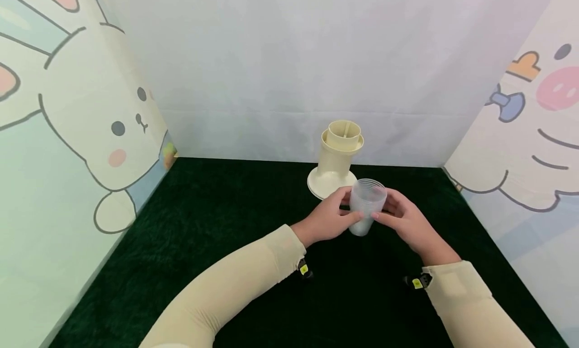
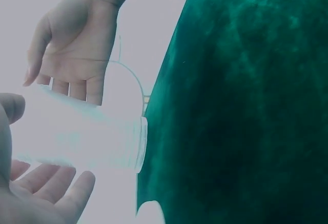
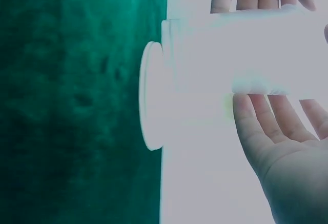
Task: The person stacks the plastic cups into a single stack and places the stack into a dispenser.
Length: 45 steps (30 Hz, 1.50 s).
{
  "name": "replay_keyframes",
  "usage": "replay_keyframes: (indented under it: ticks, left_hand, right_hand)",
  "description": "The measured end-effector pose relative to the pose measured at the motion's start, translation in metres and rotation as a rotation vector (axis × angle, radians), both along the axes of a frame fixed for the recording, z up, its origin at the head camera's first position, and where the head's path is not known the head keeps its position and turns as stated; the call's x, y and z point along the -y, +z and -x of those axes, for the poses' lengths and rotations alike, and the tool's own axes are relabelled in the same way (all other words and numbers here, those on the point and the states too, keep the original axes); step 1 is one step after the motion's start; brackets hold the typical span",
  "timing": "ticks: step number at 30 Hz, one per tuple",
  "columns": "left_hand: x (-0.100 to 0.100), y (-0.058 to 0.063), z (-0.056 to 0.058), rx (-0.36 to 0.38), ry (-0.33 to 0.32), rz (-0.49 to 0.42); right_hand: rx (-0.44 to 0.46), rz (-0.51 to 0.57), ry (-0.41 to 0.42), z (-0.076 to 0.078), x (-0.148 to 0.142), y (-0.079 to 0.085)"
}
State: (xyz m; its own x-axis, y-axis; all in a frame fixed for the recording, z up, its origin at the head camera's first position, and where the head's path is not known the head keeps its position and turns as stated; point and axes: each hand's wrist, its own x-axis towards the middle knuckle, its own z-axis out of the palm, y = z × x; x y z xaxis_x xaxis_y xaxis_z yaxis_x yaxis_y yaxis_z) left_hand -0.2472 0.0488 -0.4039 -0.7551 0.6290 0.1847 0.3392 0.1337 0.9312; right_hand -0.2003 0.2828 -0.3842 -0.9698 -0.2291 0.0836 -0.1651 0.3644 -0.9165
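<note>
A stack of nested clear plastic cups (image 1: 367, 197) is held upright between both hands, rims at the top. My left hand (image 1: 326, 218) grips the stack from the left, thumb on the near side and fingers round the back. From the right, my right hand (image 1: 409, 226) holds it the same way. Just behind stands a cream cylindrical holder (image 1: 335, 162) with a round flared base and an inner ring at its top. In the left wrist view the cup stack (image 2: 97, 137) is pale and overexposed between the two palms.
Dark green cloth (image 1: 217, 207) covers the table. A white curtain (image 1: 271, 76) hangs along the back. Cartoon-printed panels flank it, with a rabbit (image 1: 90, 116) at left and a pink-snouted figure (image 1: 534, 137) at right.
</note>
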Motion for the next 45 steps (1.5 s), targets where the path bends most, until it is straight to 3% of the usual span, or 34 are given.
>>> replay_keyframes:
  ticks: [12, 20, 23, 33, 45]
  left_hand:
    - [0.009, 0.055, 0.024, -0.126, 0.058, -0.051]
    - [0.013, 0.087, 0.043, -0.160, 0.142, 0.062]
    - [0.016, 0.098, 0.053, -0.186, 0.157, 0.065]
    - [0.019, 0.131, 0.074, -0.205, 0.205, 0.066]
    - [0.020, 0.159, 0.089, -0.208, 0.285, 0.105]
  right_hand:
    - [-0.110, -0.098, -0.033, 0.031, 0.019, 0.054]
    - [-0.110, -0.120, -0.049, 0.053, 0.031, 0.086]
    - [-0.116, -0.100, -0.039, 0.064, 0.037, 0.097]
    - [-0.188, -0.137, -0.094, 0.087, 0.051, 0.133]
    - [-0.200, -0.110, -0.126, 0.105, 0.060, 0.158]
